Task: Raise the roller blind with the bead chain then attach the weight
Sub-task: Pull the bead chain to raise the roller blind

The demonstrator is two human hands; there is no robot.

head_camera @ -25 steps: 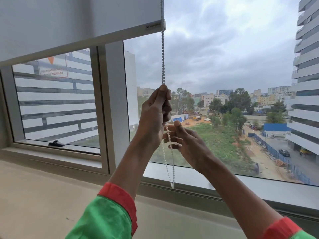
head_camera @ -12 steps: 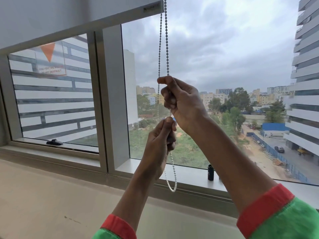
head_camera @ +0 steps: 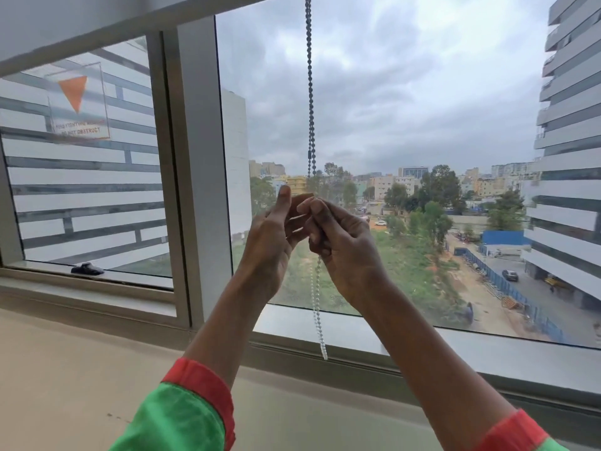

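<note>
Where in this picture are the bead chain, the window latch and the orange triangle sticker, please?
bead chain [head_camera: 310, 92], head view, upper hanging strands.
window latch [head_camera: 87, 269], head view, middle of its dark body.
orange triangle sticker [head_camera: 74, 91], head view, centre of the triangle.

**Big window, grey sky**

Wide glass window in a pale frame. Beige sill below. Orange triangle sticker on the left pane. Outside: tall striped buildings, green trees, blue fence, dull cloudy daylight.
</note>
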